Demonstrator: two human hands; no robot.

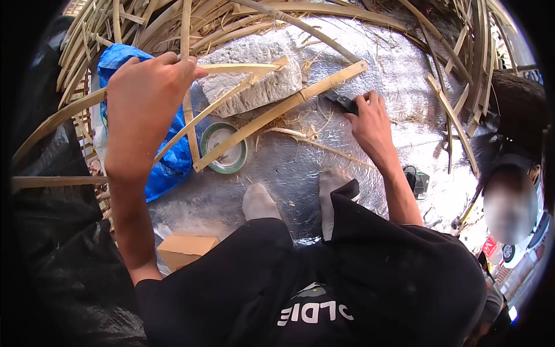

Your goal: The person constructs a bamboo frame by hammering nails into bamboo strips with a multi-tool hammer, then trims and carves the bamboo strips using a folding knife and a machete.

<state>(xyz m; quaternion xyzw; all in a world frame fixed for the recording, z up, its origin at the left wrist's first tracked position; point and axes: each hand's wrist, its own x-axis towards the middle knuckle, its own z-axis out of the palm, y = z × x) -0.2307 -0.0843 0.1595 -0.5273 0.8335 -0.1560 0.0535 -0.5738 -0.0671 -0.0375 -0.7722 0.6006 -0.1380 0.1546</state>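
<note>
My left hand (153, 95) is raised on the left, its fingers closed around a thin split bamboo strip (240, 68). The strip's tip reaches over a rough grey stone block (263, 95). A second thin strip (211, 108) slants down from near that tip. On the foil-covered ground, my right hand (372, 121) is closed on a black-handled knife (347, 105); its blade is only partly visible. Beside the knife, a wider bamboo slat (283, 110) lies diagonally along the stone and across a green-rimmed round dish (207, 136).
Bamboo strips pile up at the back (214, 26) and right. A blue plastic bag (173, 168) lies left, with a cardboard box (188, 248) near my leg. A dark green object (417, 182) sits right of my forearm. Another person (509, 202) is at the far right.
</note>
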